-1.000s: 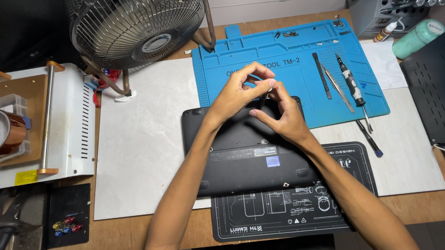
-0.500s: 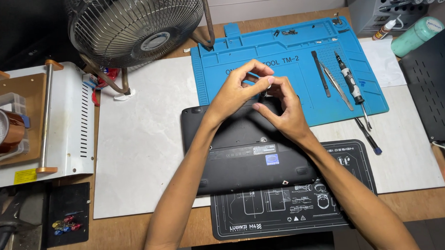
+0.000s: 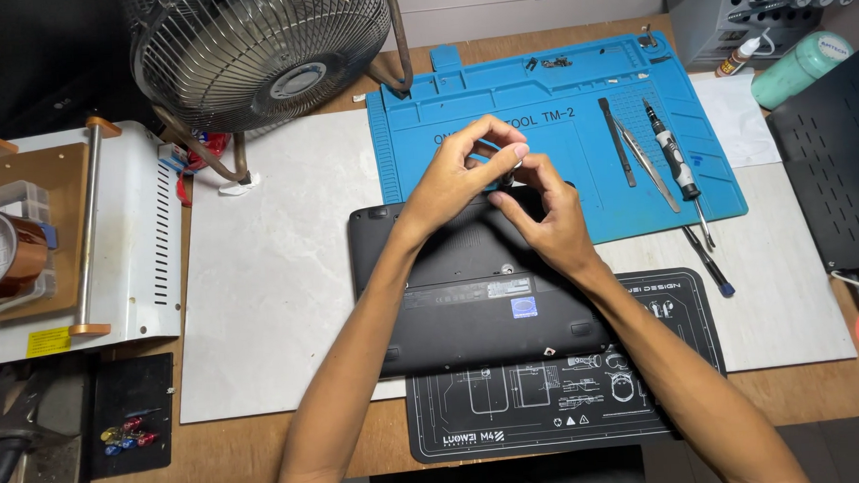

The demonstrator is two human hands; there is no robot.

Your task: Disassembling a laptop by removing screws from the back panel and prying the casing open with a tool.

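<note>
left hand (image 3: 457, 173): raised over the far edge of the laptop, fingers curled narrow, tips pinching a small dark part (image 3: 510, 175) together with the other hand.
right hand (image 3: 544, 212): just right of the left hand, fingertips meeting it at the small part; fingers drawn in close, not spread.
small dark part: held between both hands' fingertips, above the laptop's far edge; too small to tell its kind.
laptop (image 3: 461, 303): black, lying bottom-up in the middle of the counter, partly on a pale slab (image 3: 258, 297) and a dark printed mat (image 3: 553, 410) at the near side.
blue mat (image 3: 559, 101): far of the laptop, touching its far edge in view; tweezers (image 3: 646, 164), a dark pry bar (image 3: 615, 142) and a screwdriver (image 3: 675, 163) lie on its right part.
fan (image 3: 262, 56): far left, tilted wire cage.
white machine (image 3: 111, 236): left edge of the counter, with a roll of amber tape (image 3: 5, 255) on it.
green bottle (image 3: 800, 69): far right, lying on its side.
</note>
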